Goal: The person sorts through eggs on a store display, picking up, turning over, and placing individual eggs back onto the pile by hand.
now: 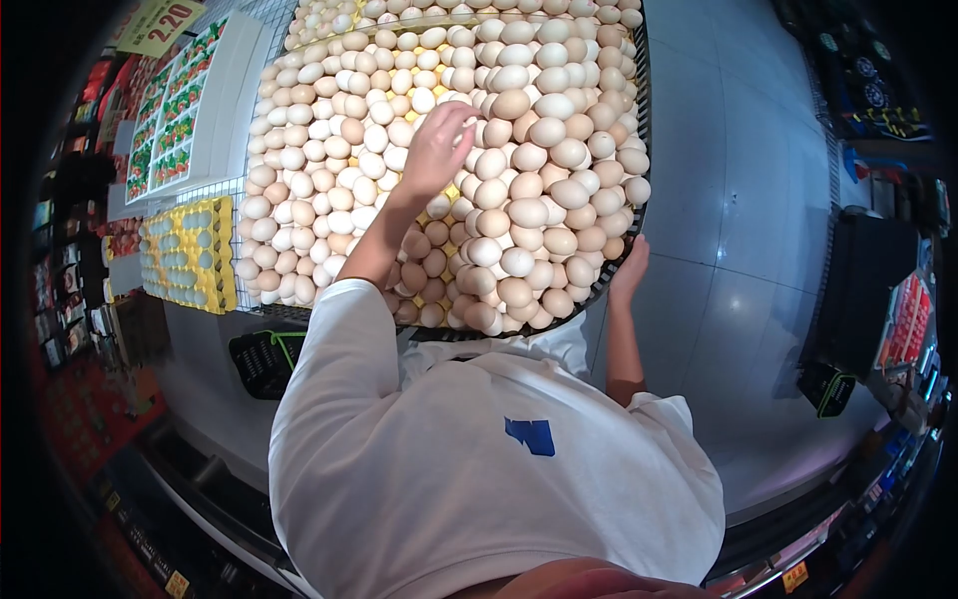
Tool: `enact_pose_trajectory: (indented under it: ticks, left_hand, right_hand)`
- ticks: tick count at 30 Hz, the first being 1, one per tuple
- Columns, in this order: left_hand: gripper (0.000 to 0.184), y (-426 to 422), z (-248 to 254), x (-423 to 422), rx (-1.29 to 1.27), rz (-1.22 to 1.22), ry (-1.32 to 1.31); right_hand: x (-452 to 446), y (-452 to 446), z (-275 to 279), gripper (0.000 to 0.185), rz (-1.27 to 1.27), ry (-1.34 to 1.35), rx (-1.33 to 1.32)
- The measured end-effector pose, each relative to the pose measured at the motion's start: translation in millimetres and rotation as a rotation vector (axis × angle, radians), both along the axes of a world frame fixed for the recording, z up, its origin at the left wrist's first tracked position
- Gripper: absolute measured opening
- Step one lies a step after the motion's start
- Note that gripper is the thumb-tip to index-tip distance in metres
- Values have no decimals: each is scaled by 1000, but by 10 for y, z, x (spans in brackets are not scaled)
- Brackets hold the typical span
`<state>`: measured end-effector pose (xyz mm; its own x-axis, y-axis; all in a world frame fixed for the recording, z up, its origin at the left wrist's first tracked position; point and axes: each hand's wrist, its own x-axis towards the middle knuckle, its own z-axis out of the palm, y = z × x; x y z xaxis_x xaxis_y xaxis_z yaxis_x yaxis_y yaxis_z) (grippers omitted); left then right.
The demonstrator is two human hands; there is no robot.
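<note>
Many white and light-brown eggs (529, 213) are heaped on a large display, with yellow trays (431, 290) visible between some of them. Over the middle of the heap is my left hand (439, 148), its fingers curled and thumb drawn in. Something small and pale shows by the fingertips, too small to make out. At the display's right front corner, my right hand (630, 270) holds the black rim (647, 110), its fingers close together and partly hidden.
Left of the heap, a yellow tray (190, 255) holds more eggs beside white boxes (205, 110) with red and green pictures. A price sign (160, 25) stands behind. Black baskets (264, 364) lie low at left and right (826, 389). Grey tiled floor (738, 220) extends rightward, bordered by shelves.
</note>
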<state>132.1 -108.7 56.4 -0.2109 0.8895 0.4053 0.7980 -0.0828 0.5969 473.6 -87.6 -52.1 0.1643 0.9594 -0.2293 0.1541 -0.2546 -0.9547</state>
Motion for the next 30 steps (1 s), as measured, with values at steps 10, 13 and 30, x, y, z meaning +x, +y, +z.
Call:
enact_pose_trajectory:
  ticks: [10,13,30]
  left_hand:
    - [26,-344,-362,-1084,-328,-22,305]
    - [33,-297,-359,-1132,-360,-124,350]
    - [49,-21,-9,-858,-515,-61,-226]
  right_hand:
    - [23,12,-35,36,0,27,-24]
    - [29,10,-38,37,7,-29,6]
    - [4,3,-13,39,-17,2,-6]
